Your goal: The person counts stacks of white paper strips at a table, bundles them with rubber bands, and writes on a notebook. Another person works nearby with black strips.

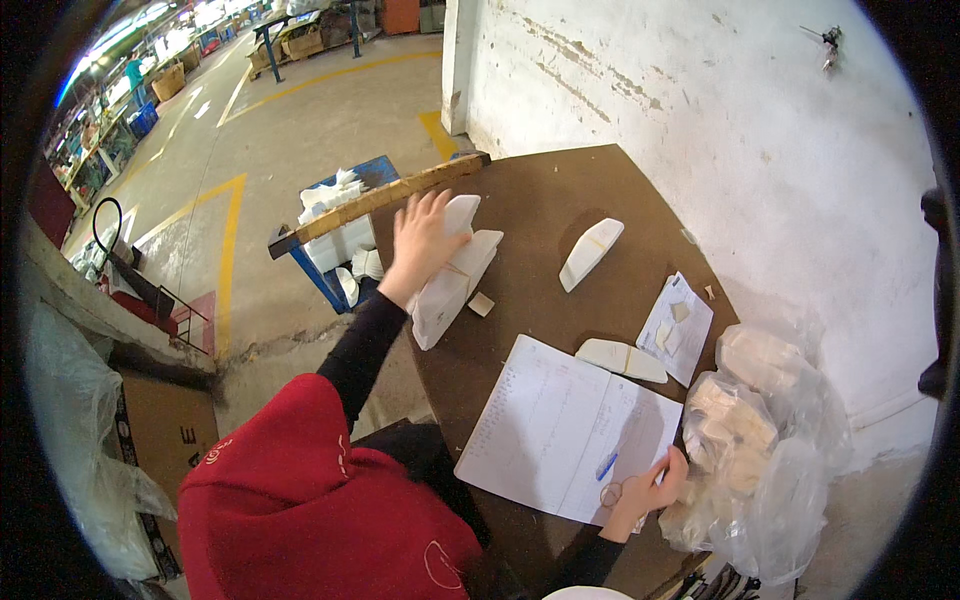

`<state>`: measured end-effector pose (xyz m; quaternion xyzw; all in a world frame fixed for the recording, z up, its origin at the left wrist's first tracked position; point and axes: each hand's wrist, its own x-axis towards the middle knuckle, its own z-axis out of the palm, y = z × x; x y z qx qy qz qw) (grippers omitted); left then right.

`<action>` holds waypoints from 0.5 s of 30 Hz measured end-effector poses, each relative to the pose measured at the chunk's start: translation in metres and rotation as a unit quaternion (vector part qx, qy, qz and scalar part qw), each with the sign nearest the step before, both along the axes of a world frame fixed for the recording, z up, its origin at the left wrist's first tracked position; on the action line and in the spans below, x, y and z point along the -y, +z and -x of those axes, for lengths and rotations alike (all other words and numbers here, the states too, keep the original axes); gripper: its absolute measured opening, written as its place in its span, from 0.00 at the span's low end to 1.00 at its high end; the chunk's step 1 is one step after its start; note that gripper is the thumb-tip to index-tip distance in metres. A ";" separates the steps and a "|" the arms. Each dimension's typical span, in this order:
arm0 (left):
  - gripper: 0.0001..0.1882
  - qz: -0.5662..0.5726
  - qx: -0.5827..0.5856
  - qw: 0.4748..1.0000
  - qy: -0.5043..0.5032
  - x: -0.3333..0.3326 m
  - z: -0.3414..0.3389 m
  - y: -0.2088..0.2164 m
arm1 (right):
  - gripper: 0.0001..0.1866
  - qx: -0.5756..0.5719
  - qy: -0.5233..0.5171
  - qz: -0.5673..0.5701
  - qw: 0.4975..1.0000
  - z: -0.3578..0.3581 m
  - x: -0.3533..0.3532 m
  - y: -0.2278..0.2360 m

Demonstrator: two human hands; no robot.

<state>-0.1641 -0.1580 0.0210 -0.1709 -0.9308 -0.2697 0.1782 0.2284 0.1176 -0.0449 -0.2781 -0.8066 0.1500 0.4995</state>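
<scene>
On the brown table, several bundles of white, pointed flat pieces lie about. My left hand [425,242], fingers stretched out, rests against an upper white bundle [461,213] at the table's left side. Just below it is a larger white bundle [455,290] with a band around it. A small beige scrap [481,304] lies beside that bundle. My right hand [648,492] is at the lower right edge of an open notebook [535,420], fingers curled together; what they hold, if anything, is hidden. Thin rubber bands [610,494] and a blue pen [606,466] lie by it on the page.
Two banded white bundles, one farther back [592,254] and one above the notebook [622,360], are on the table [540,210]. Papers [690,325] with scraps lie at right. Clear plastic bags [735,430] of beige pieces crowd the right edge; a blue-framed cart [325,280] stands left.
</scene>
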 end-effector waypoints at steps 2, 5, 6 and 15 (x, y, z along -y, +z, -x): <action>0.35 -0.029 0.131 0.991 -0.001 0.022 0.018 -0.009 | 0.09 -0.006 -0.015 -0.102 0.995 -0.009 -0.002 0.006; 0.35 -0.152 0.290 0.942 -0.077 0.034 0.030 -0.013 | 0.10 -0.048 -0.022 -0.115 0.992 -0.011 0.005 0.014; 0.33 -0.139 0.276 0.949 -0.069 0.035 0.032 -0.014 | 0.10 -0.040 -0.011 -0.118 0.992 -0.010 0.005 0.014; 0.27 -0.579 0.422 0.690 -0.102 0.107 0.041 -0.036 | 0.08 -0.020 0.046 -0.114 0.992 -0.009 0.023 0.012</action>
